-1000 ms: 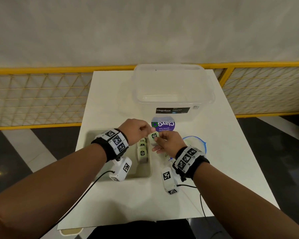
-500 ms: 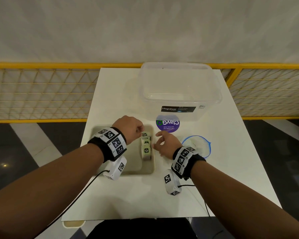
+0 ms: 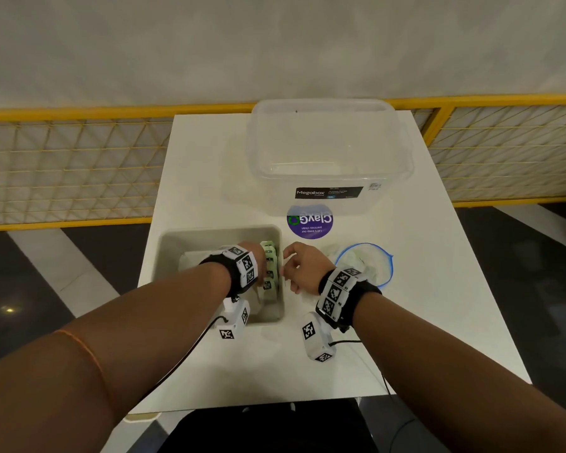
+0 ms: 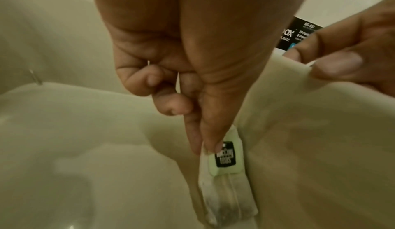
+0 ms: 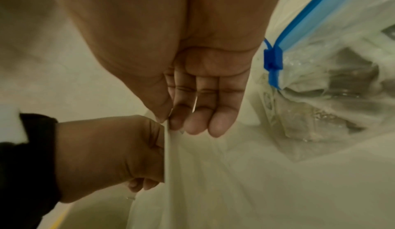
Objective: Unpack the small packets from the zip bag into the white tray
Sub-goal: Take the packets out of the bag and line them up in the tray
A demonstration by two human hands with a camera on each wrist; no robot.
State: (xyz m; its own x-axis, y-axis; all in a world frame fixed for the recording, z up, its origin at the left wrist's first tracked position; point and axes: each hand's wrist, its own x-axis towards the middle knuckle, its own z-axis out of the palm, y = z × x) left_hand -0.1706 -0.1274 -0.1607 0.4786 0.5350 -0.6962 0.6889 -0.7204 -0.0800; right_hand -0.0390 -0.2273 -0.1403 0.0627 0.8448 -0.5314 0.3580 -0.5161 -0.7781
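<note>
The white tray sits on the table's left half. Several small packets with pale green tags stand in a row along its right wall. My left hand is down inside the tray; thumb and forefinger pinch the top of one packet against that wall. My right hand is at the tray's right rim, and its thumb and forefinger pinch the rim. The clear zip bag with a blue zipper lies just right of that hand, with more packets showing inside.
A large clear Megabox container stands at the back of the table. A purple round sticker lies between it and the tray. A yellow mesh railing runs behind. The table's near edge is close to my body.
A second ago both hands held one packet over the tray's right edge. My left hand has carried it down into the tray; my right hand let go and took the rim.
</note>
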